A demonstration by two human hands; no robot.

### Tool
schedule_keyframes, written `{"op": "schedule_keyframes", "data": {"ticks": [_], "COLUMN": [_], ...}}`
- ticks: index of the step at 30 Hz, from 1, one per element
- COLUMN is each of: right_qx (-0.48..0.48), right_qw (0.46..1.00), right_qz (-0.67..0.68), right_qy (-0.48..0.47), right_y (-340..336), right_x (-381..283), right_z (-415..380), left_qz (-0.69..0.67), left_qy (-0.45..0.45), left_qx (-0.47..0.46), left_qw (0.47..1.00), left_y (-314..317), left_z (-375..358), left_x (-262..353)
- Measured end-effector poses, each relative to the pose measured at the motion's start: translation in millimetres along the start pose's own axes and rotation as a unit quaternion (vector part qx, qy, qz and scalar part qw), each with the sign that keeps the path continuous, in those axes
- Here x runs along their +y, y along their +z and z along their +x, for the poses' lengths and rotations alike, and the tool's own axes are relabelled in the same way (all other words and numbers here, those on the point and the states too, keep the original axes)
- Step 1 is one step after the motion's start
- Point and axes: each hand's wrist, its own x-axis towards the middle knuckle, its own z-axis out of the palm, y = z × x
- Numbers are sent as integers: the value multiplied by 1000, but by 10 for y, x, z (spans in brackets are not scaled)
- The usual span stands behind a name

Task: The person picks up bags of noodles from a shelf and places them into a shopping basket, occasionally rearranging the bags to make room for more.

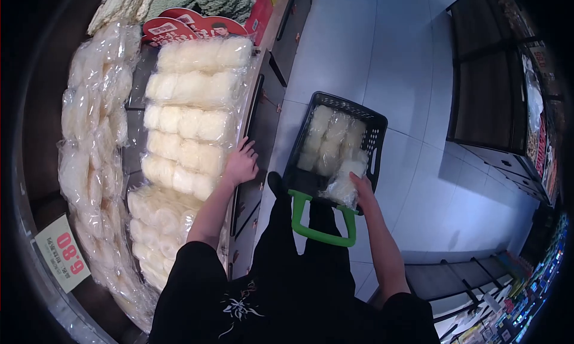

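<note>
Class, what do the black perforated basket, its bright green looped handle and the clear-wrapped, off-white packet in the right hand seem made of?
Black perforated basket: likely moulded plastic, matt, judging by its regular holes.
Green looped handle: probably plastic, smooth and evenly coloured.
Off-white packet in the right hand: glossy, crinkled wrap with glints, probably plastic film; contents unclear.

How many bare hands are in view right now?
2: the left hand beside the row of wrapped pale packs, and the right hand holding a wrapped pack at the near end of the black basket.
</note>
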Motion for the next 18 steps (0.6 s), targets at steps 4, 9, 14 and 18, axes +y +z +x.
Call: {"op": "schedule_keyframes", "data": {"ticks": [4, 9, 14, 18], "right_qx": [25, 51, 126, 175], "right_qw": [997, 983, 958, 940], "right_qz": [-61, -139, -252, -291], "right_qy": [-44, -106, -46, -40], "right_y": [-141, -479, -1165, -1200], "right_x": [-113, -95, 460, 796], "right_z": [566, 1236, 2073, 2296], "left_qz": [-51, -71, -74, -70], "left_qy": [-19, -43, -68, -85], "left_qx": [49, 90, 71, 60], "left_qw": [997, 993, 992, 992], "left_y": [84, 110, 161, 123], "left_z": [19, 81, 111, 131], "left_x": [4, 18, 16, 42]}}
